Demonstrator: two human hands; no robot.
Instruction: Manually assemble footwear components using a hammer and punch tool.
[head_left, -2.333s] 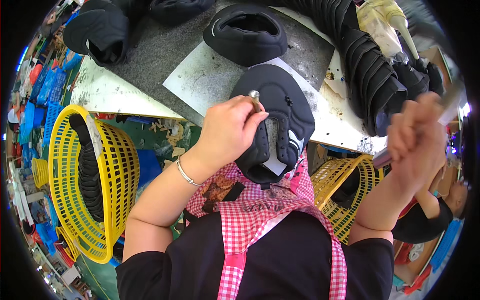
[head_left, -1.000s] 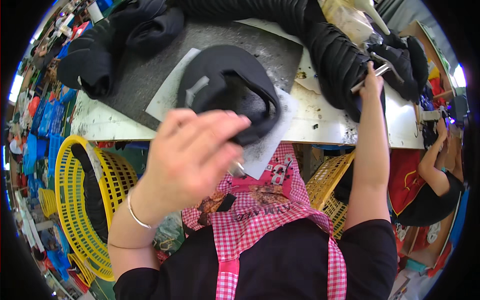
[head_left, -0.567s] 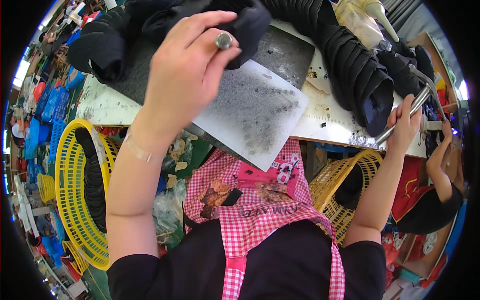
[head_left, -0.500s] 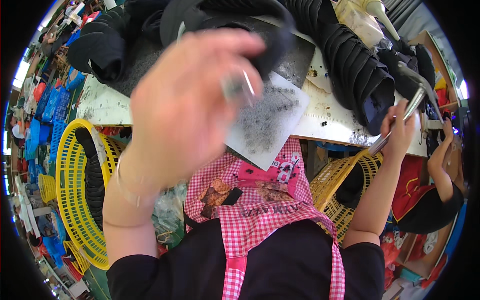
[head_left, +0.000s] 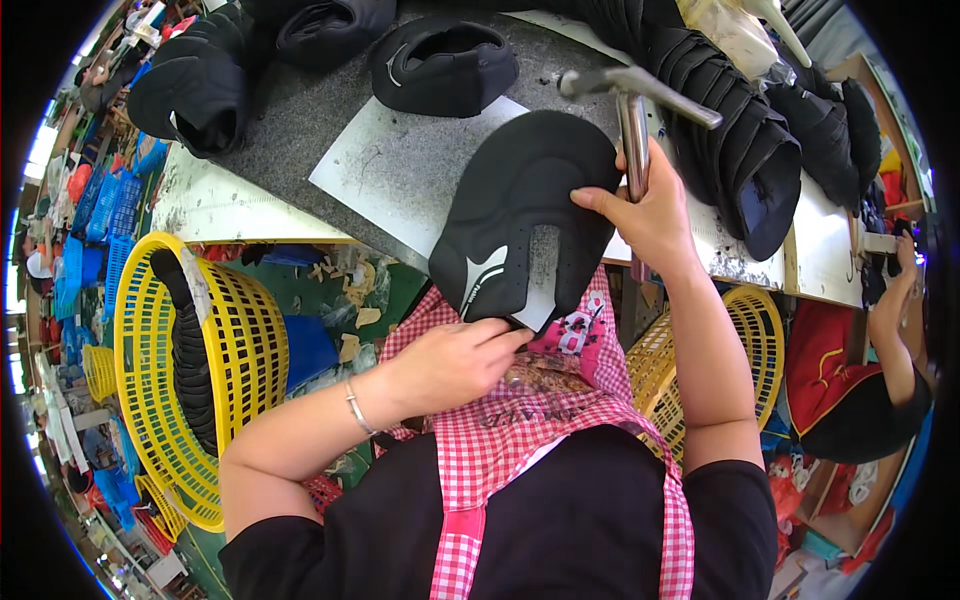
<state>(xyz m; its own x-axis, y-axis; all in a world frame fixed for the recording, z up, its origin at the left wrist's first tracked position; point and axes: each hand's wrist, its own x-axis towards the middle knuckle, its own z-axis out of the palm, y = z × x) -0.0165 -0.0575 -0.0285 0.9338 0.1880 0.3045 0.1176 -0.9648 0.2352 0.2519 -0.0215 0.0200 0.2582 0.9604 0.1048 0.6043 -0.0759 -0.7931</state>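
Observation:
A black shoe upper (head_left: 510, 190) with a white side mark is spread open in front of me, over the table's near edge. My left hand (head_left: 455, 365) is closed, its fingers pinching the upper's lower edge. In my right hand (head_left: 650, 215) is a hammer (head_left: 634, 140), its metal handle upright in my fingers and its head above them. The right thumb presses on the upper's right side, so that hand grips both. Beyond the upper, a white board (head_left: 385, 170) lies askew on a dark grey mat (head_left: 285, 180). Another black shoe upper (head_left: 445, 75) rests at the board's far edge.
Stacked black uppers (head_left: 725, 140) stand at the right, with more uppers (head_left: 195, 85) at the back left. A yellow basket (head_left: 245, 350) holding black pieces is at my left; another yellow basket (head_left: 755, 345) is under the table's right side. A co-worker's arm (head_left: 890, 330) shows far right.
My left hand has come down from over the table to the upper's lower edge. My right hand has moved left with the hammer. The upper is now between both hands; the white board has shifted left.

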